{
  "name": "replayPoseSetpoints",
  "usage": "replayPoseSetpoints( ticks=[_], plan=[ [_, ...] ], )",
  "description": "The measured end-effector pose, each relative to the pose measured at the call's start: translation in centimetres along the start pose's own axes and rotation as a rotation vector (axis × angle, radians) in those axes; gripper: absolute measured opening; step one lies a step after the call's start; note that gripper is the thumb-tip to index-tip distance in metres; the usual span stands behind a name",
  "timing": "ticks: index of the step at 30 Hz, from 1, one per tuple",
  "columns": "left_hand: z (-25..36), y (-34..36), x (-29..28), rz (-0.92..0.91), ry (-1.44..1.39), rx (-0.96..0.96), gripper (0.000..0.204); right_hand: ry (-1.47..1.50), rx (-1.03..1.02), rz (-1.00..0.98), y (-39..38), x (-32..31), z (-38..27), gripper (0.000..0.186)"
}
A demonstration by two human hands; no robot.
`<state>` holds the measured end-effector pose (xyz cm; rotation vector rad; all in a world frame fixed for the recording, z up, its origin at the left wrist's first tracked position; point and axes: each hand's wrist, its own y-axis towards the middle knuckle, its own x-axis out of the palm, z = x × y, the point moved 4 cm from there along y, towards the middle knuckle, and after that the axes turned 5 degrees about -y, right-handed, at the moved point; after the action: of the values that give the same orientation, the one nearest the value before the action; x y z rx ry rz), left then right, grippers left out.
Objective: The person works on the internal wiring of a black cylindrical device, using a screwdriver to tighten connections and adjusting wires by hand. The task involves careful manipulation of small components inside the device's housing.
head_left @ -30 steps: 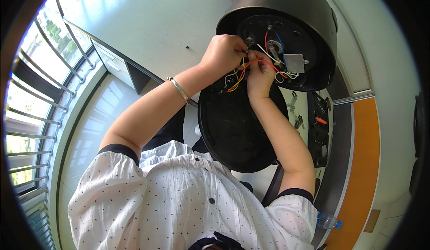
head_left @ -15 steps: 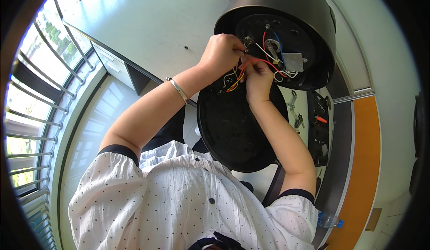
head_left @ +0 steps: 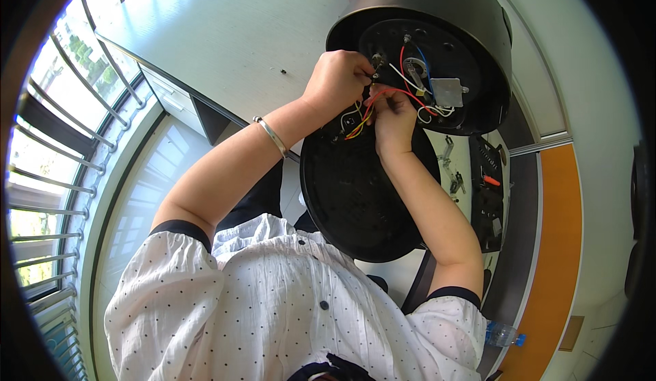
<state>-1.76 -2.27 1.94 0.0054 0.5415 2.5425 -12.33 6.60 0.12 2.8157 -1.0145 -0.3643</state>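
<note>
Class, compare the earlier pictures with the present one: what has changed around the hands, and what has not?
The right hand has drawn slightly down toward the wearer, its fingertips a little lower beside the left hand. No clear grasp or release shows. The left hand, the grey housing, the round black cover and the small dark piece stay practically as they were.

To your left you have a broad open stretch of worktop (head_left: 219,36), with a small dark piece (head_left: 283,71) on it. Ahead, the grey housing (head_left: 424,8) opens toward you, its rim hemming your reach. Coloured wires (head_left: 358,129) crowd the tight gap at your hands (head_left: 337,79). The round black base (head_left: 362,203) blocks the space between your forearms; metal parts (head_left: 458,183) and a tool case (head_left: 486,207) clutter your right.
</note>
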Motion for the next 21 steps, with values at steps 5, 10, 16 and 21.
replayPoseSetpoints(
  ticks=[5, 10, 16, 21],
  plan=[
    [0.12, 0.09, 0.15, -0.014, -0.012, -0.041, 0.014, 0.028, 0.008, 0.015, -0.08, -0.09, 0.10, 0.005],
    [-0.14, 0.28, 0.14, 0.049, 0.042, 0.032, 0.018, -0.007, 0.025, -0.011, -0.28, -0.04, -0.18, 0.007],
    [-0.20, 0.39, 0.18, -0.011, 0.007, -0.057, 0.023, 0.022, 0.010, -0.009, -0.10, -0.07, -0.03, 0.006],
    [0.10, 0.34, 0.11, -0.064, -0.030, -0.114, 0.023, 0.023, 0.020, -0.010, -0.07, -0.14, 0.20, 0.007]
  ],
)
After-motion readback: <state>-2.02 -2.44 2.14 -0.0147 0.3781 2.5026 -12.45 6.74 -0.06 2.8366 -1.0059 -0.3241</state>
